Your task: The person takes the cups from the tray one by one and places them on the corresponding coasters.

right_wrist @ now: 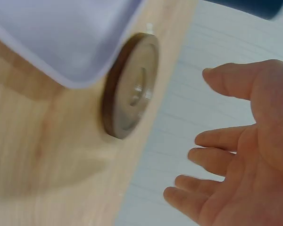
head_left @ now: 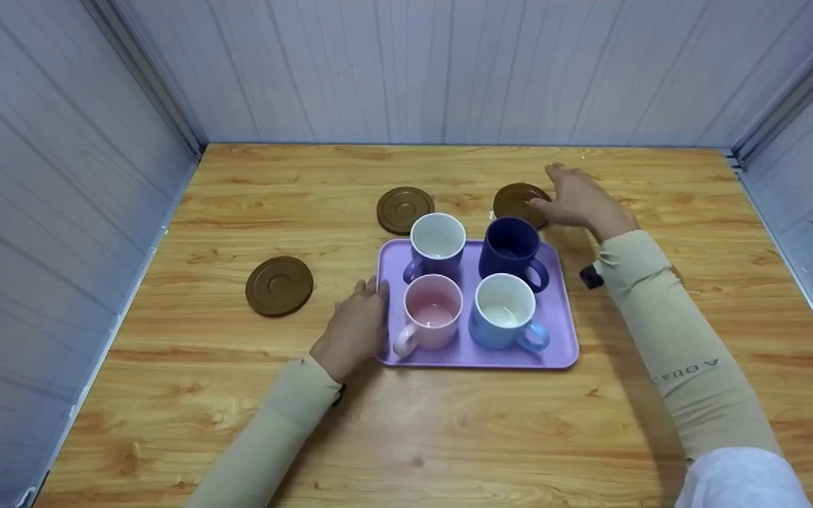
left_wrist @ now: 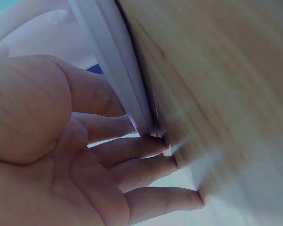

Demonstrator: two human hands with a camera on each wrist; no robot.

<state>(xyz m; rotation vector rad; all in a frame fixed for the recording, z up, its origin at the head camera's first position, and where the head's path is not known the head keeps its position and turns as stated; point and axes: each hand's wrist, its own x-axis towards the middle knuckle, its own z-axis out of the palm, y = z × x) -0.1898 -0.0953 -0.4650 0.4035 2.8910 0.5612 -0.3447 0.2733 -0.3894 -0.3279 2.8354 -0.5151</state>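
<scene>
My left hand [head_left: 356, 326] rests at the left rim of a purple tray [head_left: 563, 317]. In the left wrist view its thumb and index finger reach the rim, their tips hidden behind it, while the other fingertips touch the table. On the tray stand a pink mug [head_left: 424, 331], a light blue mug [head_left: 495, 331], a dark blue mug [head_left: 497, 259] and a purple mug [head_left: 449, 267] with a white inside. Above the far right coaster [head_left: 516, 203] hovers my right hand [head_left: 579, 204], fingers spread, holding nothing; the right wrist view shows it apart from that brown round coaster [right_wrist: 134, 96].
Another brown coaster [head_left: 405, 208] lies behind the tray, close to the purple mug. A third coaster [head_left: 279, 286] lies left of the tray on the wooden table [head_left: 406, 437]. Pale panel walls [head_left: 413, 70] enclose the table's back and sides.
</scene>
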